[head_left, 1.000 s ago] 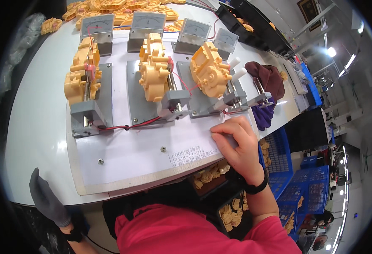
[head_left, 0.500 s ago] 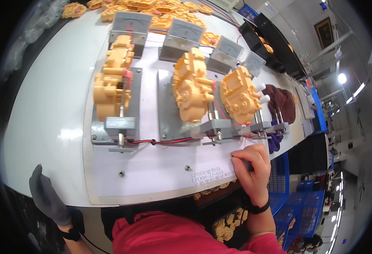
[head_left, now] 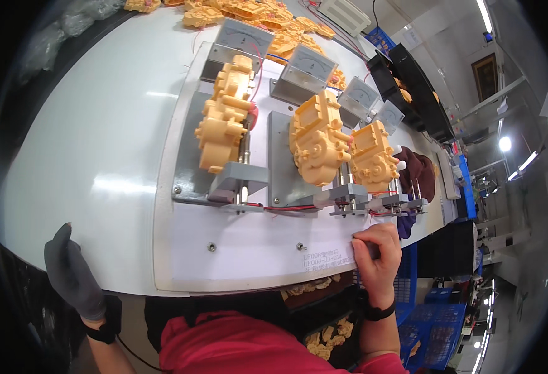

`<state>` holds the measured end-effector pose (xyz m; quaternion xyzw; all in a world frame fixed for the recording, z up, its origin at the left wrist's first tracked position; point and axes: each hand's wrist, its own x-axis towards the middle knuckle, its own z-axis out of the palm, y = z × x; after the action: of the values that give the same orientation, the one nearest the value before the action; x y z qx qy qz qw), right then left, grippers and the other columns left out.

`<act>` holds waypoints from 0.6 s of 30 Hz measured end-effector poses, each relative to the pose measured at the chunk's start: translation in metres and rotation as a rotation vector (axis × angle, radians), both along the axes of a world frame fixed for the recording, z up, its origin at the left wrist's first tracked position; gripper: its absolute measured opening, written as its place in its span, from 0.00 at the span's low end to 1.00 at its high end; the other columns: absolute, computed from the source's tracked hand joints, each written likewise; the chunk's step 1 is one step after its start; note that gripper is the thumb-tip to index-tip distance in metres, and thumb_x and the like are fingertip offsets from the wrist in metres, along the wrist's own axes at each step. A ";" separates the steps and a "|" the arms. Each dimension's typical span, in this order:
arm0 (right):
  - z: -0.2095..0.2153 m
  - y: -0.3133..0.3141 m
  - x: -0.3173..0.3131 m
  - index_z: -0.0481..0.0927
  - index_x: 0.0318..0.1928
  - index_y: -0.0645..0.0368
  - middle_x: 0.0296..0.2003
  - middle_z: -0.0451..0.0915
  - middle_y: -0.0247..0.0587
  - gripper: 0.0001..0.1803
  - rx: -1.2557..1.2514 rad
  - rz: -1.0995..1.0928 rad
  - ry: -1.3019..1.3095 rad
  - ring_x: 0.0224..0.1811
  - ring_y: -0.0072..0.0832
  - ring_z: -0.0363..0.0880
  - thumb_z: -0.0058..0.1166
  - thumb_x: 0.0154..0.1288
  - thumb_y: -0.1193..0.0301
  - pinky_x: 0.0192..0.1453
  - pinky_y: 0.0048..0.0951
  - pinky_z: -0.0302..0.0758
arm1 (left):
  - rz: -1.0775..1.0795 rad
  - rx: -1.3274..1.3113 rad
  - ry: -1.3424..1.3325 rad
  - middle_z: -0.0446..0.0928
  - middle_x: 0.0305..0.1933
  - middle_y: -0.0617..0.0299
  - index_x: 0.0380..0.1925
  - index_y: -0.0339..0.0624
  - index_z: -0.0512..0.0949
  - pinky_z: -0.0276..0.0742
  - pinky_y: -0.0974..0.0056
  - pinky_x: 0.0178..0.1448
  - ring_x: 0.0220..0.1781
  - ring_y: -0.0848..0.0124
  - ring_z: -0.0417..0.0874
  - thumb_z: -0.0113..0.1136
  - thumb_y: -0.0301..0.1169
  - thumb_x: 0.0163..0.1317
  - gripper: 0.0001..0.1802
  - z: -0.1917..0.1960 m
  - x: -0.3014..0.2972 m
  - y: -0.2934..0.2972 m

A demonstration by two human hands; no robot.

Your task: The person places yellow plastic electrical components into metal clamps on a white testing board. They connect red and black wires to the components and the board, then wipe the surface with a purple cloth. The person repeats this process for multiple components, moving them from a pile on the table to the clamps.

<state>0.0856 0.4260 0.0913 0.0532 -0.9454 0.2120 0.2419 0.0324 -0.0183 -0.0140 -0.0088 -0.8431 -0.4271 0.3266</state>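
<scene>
A white fixture board [head_left: 255,249] lies on the white bench, carrying three orange plastic gearbox housings [head_left: 224,121] [head_left: 316,138] [head_left: 374,157] on grey metal clamp stands. My right hand [head_left: 377,262], bare with a black wristband, rests on the board's near right corner, fingers curled over the edge beside a small printed label [head_left: 327,255]. My left hand [head_left: 71,274] wears a dark grey glove and hangs off the bench's near left edge, fingers extended, holding nothing.
Grey analogue meters [head_left: 243,38] stand behind the housings. Loose orange parts [head_left: 249,9] are heaped at the bench's far end. A dark maroon cloth [head_left: 418,171] lies right of the fixtures. Blue crates [head_left: 436,324] with orange parts sit below right.
The view has swung so the board now sits further right and closer. My right hand stayed on the board's near right corner; the gloved left hand stayed low at the left edge.
</scene>
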 end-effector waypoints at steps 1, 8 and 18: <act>0.000 0.000 0.000 0.83 0.37 0.59 0.34 0.79 0.39 0.10 0.006 -0.002 0.004 0.38 0.34 0.78 0.69 0.54 0.80 0.41 0.31 0.75 | -0.007 -0.001 0.018 0.71 0.37 0.61 0.52 0.28 0.77 0.64 0.71 0.40 0.34 0.75 0.67 0.44 0.15 0.67 0.17 0.000 -0.001 0.001; -0.001 -0.004 -0.002 0.83 0.36 0.60 0.33 0.78 0.40 0.07 0.027 0.007 0.072 0.36 0.34 0.77 0.65 0.56 0.80 0.42 0.32 0.74 | 0.016 -0.115 0.137 0.77 0.33 0.52 0.46 0.31 0.80 0.71 0.63 0.37 0.31 0.63 0.76 0.51 0.14 0.62 0.14 0.018 -0.007 0.006; -0.006 -0.001 0.002 0.81 0.36 0.63 0.33 0.75 0.40 0.05 -0.036 -0.012 0.071 0.37 0.34 0.74 0.61 0.58 0.81 0.45 0.31 0.71 | 0.051 -0.256 0.249 0.71 0.20 0.61 0.39 0.40 0.83 0.63 0.62 0.26 0.21 0.66 0.69 0.58 0.15 0.53 0.14 0.025 -0.015 0.007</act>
<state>0.0880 0.4245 0.0850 0.0506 -0.9325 0.2256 0.2775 0.0174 -0.0109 0.0110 -0.0815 -0.8437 -0.3033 0.4354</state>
